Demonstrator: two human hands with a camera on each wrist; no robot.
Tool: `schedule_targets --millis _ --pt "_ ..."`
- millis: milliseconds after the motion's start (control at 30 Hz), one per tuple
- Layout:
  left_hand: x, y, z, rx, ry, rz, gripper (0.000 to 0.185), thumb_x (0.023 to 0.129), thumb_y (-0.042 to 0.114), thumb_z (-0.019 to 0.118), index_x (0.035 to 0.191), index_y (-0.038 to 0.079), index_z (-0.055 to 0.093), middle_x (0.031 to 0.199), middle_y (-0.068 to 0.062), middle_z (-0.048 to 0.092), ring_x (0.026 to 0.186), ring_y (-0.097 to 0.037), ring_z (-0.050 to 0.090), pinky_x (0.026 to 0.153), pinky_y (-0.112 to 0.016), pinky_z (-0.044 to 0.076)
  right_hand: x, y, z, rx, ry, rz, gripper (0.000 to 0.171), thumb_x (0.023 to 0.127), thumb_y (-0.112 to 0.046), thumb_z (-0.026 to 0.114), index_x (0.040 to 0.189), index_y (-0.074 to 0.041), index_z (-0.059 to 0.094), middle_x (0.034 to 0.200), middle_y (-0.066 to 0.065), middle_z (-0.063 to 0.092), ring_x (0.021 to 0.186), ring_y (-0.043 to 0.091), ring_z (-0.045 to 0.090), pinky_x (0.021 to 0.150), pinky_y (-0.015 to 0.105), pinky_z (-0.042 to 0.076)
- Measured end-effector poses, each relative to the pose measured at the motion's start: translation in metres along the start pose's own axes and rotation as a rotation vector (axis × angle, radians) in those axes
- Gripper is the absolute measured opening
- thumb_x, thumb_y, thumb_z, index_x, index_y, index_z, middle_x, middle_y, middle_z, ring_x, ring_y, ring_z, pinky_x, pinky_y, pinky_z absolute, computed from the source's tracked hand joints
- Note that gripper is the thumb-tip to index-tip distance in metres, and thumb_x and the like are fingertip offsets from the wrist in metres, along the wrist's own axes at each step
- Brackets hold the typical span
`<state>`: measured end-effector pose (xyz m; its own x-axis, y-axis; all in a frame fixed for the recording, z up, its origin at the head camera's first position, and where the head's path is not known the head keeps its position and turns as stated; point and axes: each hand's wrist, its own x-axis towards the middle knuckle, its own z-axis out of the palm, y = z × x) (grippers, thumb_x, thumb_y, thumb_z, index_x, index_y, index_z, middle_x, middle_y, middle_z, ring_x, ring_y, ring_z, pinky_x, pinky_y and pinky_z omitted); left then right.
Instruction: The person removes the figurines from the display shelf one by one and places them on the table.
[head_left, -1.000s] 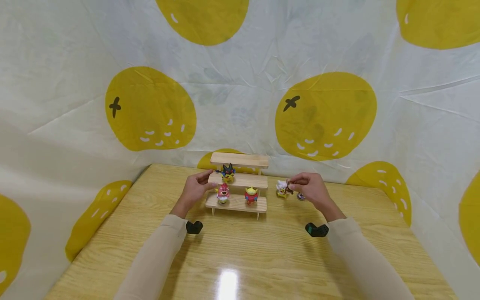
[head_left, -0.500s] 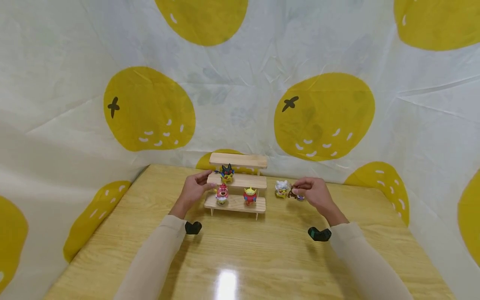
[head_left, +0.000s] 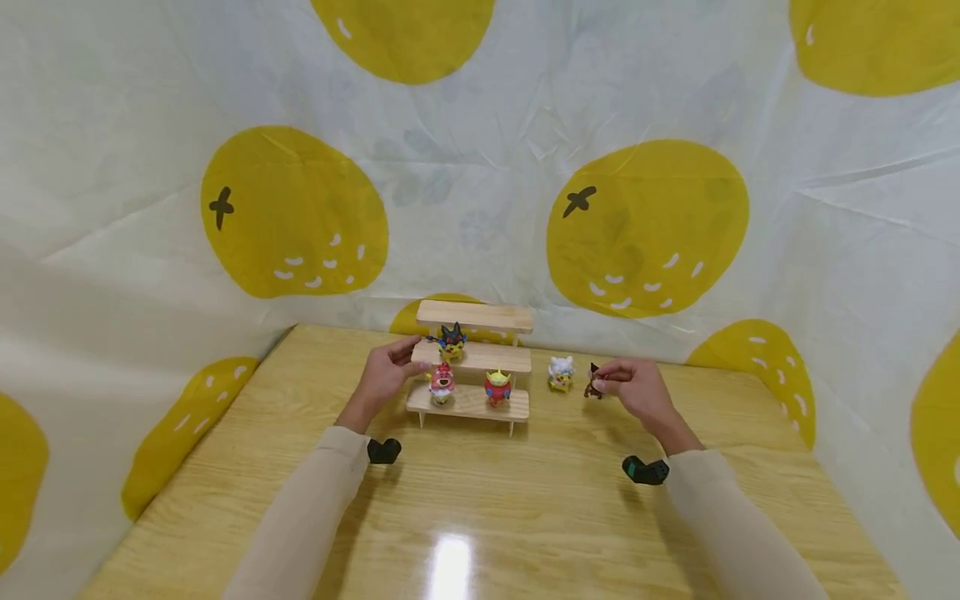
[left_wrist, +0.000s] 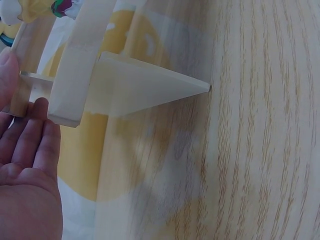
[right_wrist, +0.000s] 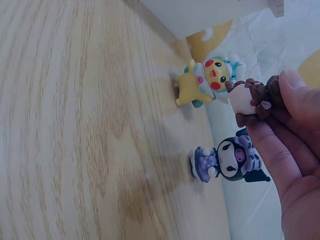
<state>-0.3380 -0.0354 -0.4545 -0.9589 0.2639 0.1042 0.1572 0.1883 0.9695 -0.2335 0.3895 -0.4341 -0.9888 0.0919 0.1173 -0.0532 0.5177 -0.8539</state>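
Pinches a brown figure (right_wrist: 250, 102) between thumb and fingers of the right hand (head_left: 637, 390), clear of the table (head_left: 525, 517) and to the right of a wooden stand (head_left: 474, 315). Comes near two more upright on the tabletop: a white-hooded figure (head_left: 560, 374), between the brown one and the stand, and a purple figure (right_wrist: 210, 162), plain in the right wrist view but mostly hidden in the head view. Grips the left end of the stand's middle step (head_left: 498, 359) with the left hand (head_left: 384, 377), thumb and fingers on opposite sides of the board. Bears on that step, toward the left, a black-eared figure (head_left: 452, 343); on the lowest step (head_left: 468, 401), a pink figure (head_left: 442, 385) at left and a red figure (head_left: 497, 389) farther right. Wears beige sleeves (head_left: 300, 517), with a black device (head_left: 646, 471) below each wrist. Ends, behind the table, in white cloth (head_left: 465, 167) printed with yellow fruit.
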Motion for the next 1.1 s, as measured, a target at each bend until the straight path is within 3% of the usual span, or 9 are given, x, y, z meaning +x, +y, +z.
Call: schedule_targets --millis 200,567,667,867,1100 --pt "0.000 -0.002 0.000 -0.004 -0.005 -0.008 0.064 0.096 0.016 0.077 0.154 0.006 0.052 0.162 -0.017 0.046 0.153 -0.036 0.041 0.123 -0.048 0.041 -0.002 0.002 0.000 -0.013 0.006 0.008 0.023 0.098 -0.009 0.073 0.117 0.005 0.075 0.111 0.019 0.080 0.090 0.008 0.075 0.094 0.047 0.061" --pt "-0.001 0.002 0.000 -0.004 -0.001 -0.007 0.062 0.097 0.013 0.076 0.154 0.007 0.052 0.163 -0.015 0.046 0.153 -0.035 0.042 0.123 -0.047 0.041 -0.003 0.012 -0.001 -0.007 0.004 0.003 0.020 0.098 -0.006 0.072 0.114 0.006 0.075 0.106 0.016 0.081 0.087 0.005 0.076 0.082 0.018 0.057" --pt "-0.002 0.003 -0.002 -0.007 -0.002 -0.006 0.063 0.098 0.012 0.074 0.155 0.005 0.050 0.163 -0.015 0.045 0.153 -0.035 0.041 0.123 -0.048 0.040 -0.002 0.014 -0.001 -0.006 0.000 0.005 0.021 0.098 -0.006 0.072 0.115 0.006 0.074 0.108 0.017 0.080 0.088 0.006 0.076 0.084 0.019 0.057" --pt "0.001 0.004 -0.001 -0.006 0.003 0.017 0.061 0.097 0.013 0.075 0.154 0.005 0.052 0.161 -0.016 0.048 0.151 -0.035 0.044 0.123 -0.048 0.042 -0.003 0.015 -0.004 -0.059 -0.001 0.005 0.025 0.099 -0.010 0.071 0.119 0.006 0.073 0.109 0.017 0.080 0.090 0.004 0.073 0.090 0.032 0.059" --pt "0.001 0.001 0.000 -0.004 0.000 0.006 0.062 0.097 0.012 0.076 0.154 0.005 0.052 0.161 -0.016 0.048 0.151 -0.035 0.044 0.122 -0.049 0.042 -0.007 0.018 -0.005 -0.050 0.003 0.024 0.022 0.098 -0.009 0.073 0.115 0.005 0.075 0.109 0.019 0.080 0.090 0.005 0.075 0.082 0.022 0.059"
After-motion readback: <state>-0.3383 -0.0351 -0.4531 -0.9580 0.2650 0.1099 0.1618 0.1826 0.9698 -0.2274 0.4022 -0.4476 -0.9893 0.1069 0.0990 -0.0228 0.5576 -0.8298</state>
